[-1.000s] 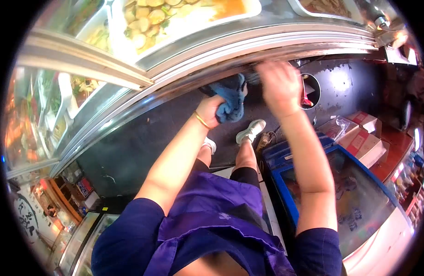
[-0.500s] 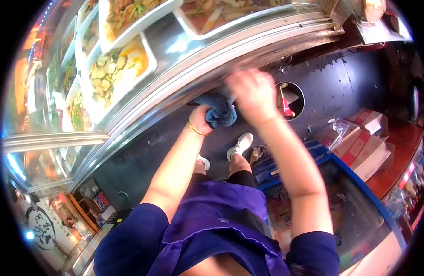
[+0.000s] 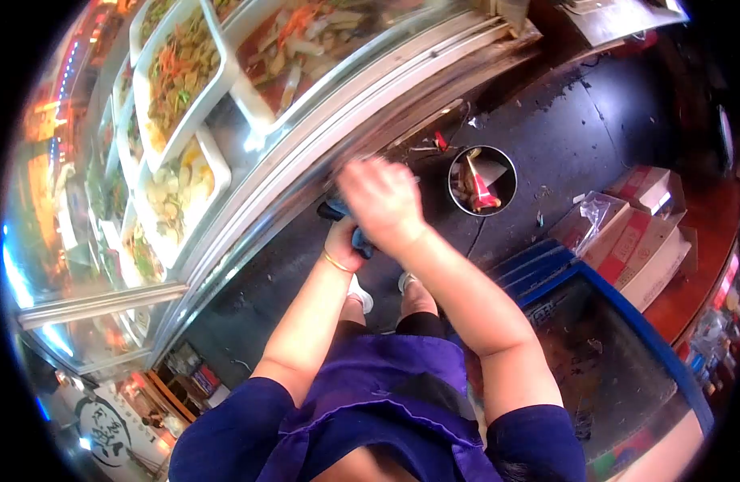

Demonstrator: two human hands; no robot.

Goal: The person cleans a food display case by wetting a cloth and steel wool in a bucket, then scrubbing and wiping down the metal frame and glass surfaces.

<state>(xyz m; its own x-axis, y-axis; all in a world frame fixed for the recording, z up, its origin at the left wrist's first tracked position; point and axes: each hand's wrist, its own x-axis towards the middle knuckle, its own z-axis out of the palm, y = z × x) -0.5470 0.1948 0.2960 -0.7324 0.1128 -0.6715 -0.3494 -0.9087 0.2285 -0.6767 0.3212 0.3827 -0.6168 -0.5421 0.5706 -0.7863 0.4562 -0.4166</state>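
blue cloth (image 3: 361,242) | crumpled, mostly hidden | in left hand (image 3: 343,244), partly behind right hand (image 3: 382,202)

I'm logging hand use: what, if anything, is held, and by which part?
The left hand holds a blue cloth, seemingly by a bunched part; the blurred right hand covers much of it, and whether that hand grips too cannot be told.

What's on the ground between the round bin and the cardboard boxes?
In the head view, the stretch between the round bin and the cardboard boxes is dark floor with a few small scraps.
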